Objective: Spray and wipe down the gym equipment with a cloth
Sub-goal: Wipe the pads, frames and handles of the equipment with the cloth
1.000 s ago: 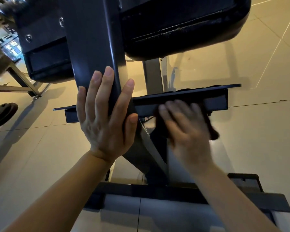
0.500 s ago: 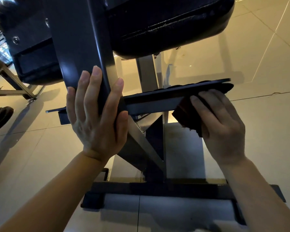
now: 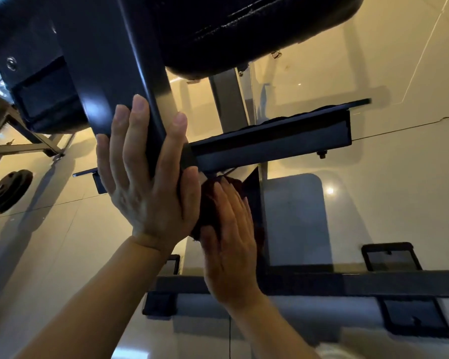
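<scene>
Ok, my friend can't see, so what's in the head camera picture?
A right hand presses a dark cloth against a gym bench's black metal frame. The left hand rests flat on that frame, under a padded seat, above a shiny tiled floor.

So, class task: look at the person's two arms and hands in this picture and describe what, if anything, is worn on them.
Both arms are bare as far as the frame shows them. No sleeve, glove, watch, ring or bracelet shows on the left hand or the right hand. Fingernails that can be seen are short and unpainted.

Left grip splayed flat, fingers straight — right grip pressing flat, fingers extended, beside it.
</scene>
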`<state>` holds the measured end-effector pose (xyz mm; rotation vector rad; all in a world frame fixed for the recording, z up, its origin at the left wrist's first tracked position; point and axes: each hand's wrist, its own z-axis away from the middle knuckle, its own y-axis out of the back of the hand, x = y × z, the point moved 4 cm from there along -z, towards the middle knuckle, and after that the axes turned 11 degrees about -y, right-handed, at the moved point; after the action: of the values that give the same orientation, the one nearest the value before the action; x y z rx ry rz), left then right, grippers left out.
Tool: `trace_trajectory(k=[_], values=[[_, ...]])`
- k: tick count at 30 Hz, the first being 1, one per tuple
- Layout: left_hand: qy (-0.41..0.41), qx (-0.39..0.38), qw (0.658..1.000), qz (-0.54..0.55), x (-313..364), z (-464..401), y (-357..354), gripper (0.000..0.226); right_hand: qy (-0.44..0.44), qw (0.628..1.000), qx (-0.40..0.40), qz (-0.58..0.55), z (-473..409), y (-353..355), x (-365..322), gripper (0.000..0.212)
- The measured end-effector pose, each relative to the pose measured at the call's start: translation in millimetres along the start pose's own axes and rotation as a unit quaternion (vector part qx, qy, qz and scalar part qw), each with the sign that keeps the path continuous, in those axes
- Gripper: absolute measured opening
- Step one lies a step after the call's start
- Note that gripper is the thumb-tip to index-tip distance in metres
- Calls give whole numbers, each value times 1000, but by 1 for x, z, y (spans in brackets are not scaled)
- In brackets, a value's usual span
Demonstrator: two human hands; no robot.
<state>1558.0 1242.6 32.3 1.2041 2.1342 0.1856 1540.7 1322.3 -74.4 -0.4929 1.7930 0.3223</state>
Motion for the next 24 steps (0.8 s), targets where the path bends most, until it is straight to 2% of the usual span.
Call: trace_trajectory(k=[2,5,9,11,13,15,17,20,22,24], values=[[-3,-2,1000,-4,0,-1,-1,45,-42,999,4,-10,1,-2,21,49],[0,0,1000,-11,-1,-1,-2,45,-138,990,-39,0,13,7,74,44],[-6,1,1000,-14,1,-1,-2,46,-308,947,-93,-9,40,24,141,52],[-10,5,1000,-16,1,-2,-3,46,-364,924,-109,-41,40,21,150,45],[-4,1,1000,-18,1,-3,-2,46,-409,903,-84,-99,39,14,145,39],[-2,-1,1000,-21,2,-3,-1,46,-401,904,-53,-139,38,11,120,43],[0,-6,1000,-20,3,-3,-1,46,-351,919,-51,-170,36,6,78,44],[3,-15,1000,-19,1,-4,-2,45,-199,969,-62,-133,31,-4,8,49],[7,-21,1000,-16,1,-3,-1,47,-132,985,-35,-102,30,-10,0,48],[5,-23,1000,-9,3,-3,0,47,-115,991,-4,-61,29,-11,18,48]])
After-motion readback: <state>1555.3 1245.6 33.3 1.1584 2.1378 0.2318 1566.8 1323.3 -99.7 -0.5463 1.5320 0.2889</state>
